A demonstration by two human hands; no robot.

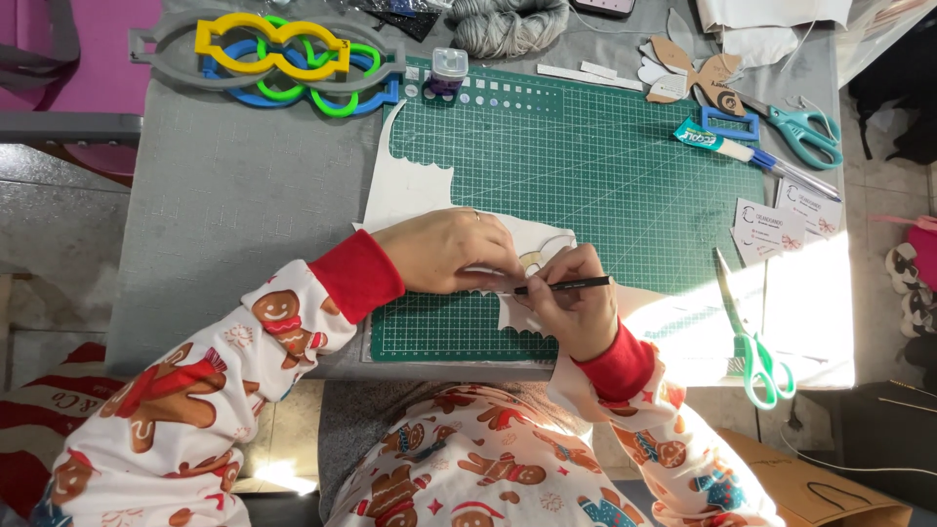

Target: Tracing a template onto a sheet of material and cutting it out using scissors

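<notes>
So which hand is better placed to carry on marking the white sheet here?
The right hand: it already grips the black pencil, whose tip points left at the white sheet on the green cutting mat. The left hand lies flat, pressing down on the sheet beside the tip.

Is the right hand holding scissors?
No, the right hand grips a black pencil over the white sheet; both scissors lie untouched.

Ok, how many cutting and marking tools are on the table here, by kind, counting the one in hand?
Scissors: 2, a teal pair at top right and a green-handled pair at the mat's right edge
Pens or pencils: 2, a dark one in the right hand and a blue one near the cards
Glue tube: 1
Total: 5
</notes>
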